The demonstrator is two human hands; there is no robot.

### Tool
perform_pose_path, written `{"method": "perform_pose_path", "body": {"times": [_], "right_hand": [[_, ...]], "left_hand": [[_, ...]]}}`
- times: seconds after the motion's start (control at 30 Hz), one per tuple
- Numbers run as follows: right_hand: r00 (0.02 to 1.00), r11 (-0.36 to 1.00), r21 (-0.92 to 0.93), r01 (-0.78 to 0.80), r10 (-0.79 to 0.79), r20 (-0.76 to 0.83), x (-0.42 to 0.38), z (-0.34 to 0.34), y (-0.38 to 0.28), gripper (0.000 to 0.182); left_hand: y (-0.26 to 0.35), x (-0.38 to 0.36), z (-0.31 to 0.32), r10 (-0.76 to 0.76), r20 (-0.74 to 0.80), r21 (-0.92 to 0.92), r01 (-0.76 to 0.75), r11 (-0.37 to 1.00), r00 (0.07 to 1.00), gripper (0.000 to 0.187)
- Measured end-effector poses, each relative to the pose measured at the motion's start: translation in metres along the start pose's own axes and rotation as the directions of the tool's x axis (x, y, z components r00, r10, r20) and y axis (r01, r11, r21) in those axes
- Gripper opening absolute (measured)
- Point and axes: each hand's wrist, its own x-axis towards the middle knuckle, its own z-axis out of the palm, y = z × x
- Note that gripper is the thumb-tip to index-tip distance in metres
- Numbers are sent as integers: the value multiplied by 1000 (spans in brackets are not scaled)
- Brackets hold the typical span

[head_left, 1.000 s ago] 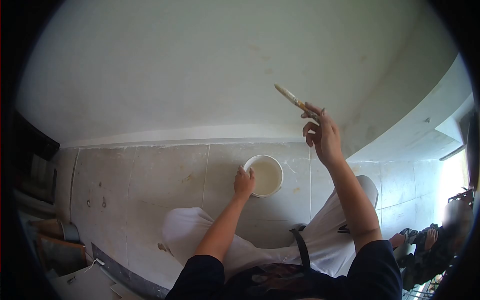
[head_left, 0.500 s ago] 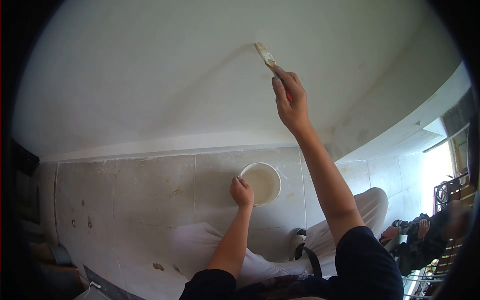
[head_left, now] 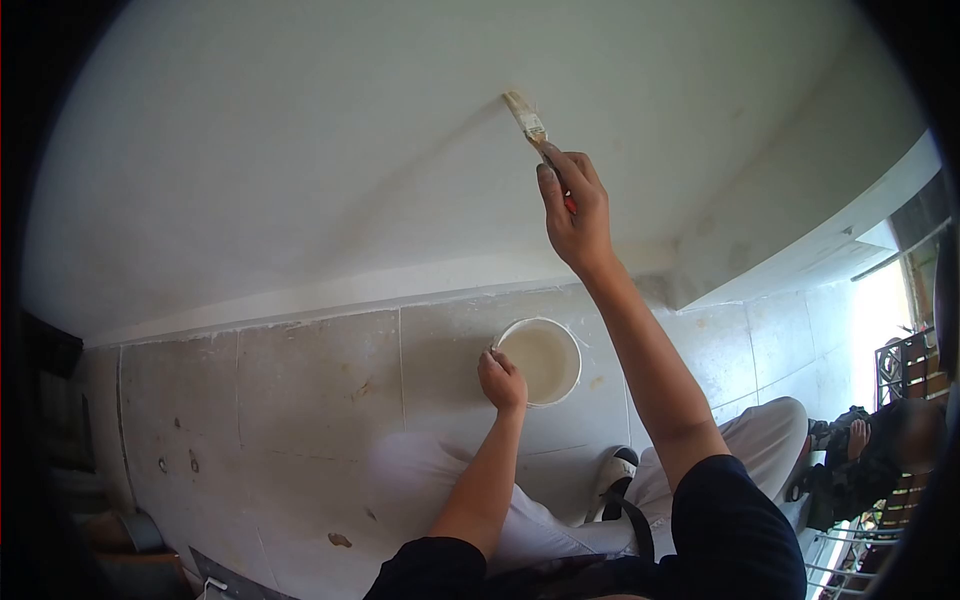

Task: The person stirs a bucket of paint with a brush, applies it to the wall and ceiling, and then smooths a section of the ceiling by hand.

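Note:
My right hand (head_left: 578, 207) is closed around the handle of a paintbrush (head_left: 527, 120). The brush points up and to the left, and its pale bristle tip is at the white wall (head_left: 330, 150), where its shadow meets it. A bit of red shows on the handle between my fingers. Lower down, my left hand (head_left: 502, 381) grips the left rim of a white bucket (head_left: 578, 366). Pale, whitish liquid is inside the bucket. My fingertips partly hide the rim there.
Grey floor tiles (head_left: 310, 390) with stains run along the wall's base. A curved wall edge (head_left: 830, 225) juts out at right. Another person (head_left: 860, 450) in camouflage clothing is at the far right, by a metal rack (head_left: 900, 365). Dark objects line the left edge.
The brush tip has shifted slightly left and down along the wall. The view has tilted a little, so the bucket and my left hand appear farther right.

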Motion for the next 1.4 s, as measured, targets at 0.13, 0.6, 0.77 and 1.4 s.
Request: {"method": "perform_pose_path", "body": {"times": [0.13, 0.6, 0.77, 1.4], "right_hand": [[993, 989, -88, -118, 118, -6, 1, 1, -10, 29], [986, 984, -124, -131, 116, -123, -7, 7, -16, 29], [999, 993, -116, 37, -41, -36, -4, 5, -16, 29], [977, 985, -139, 104, -127, -169, 22, 6, -16, 26]], "left_hand": [[1, 1, -2, 33, -30, -34, -34, 999, 999, 30], [5, 1, 0, 54, -52, -58, -57, 997, 997, 29], [1, 3, 6, 44, -26, -66, -45, 997, 999, 28], [4, 4, 5, 59, -23, -55, -60, 997, 998, 30]]}}
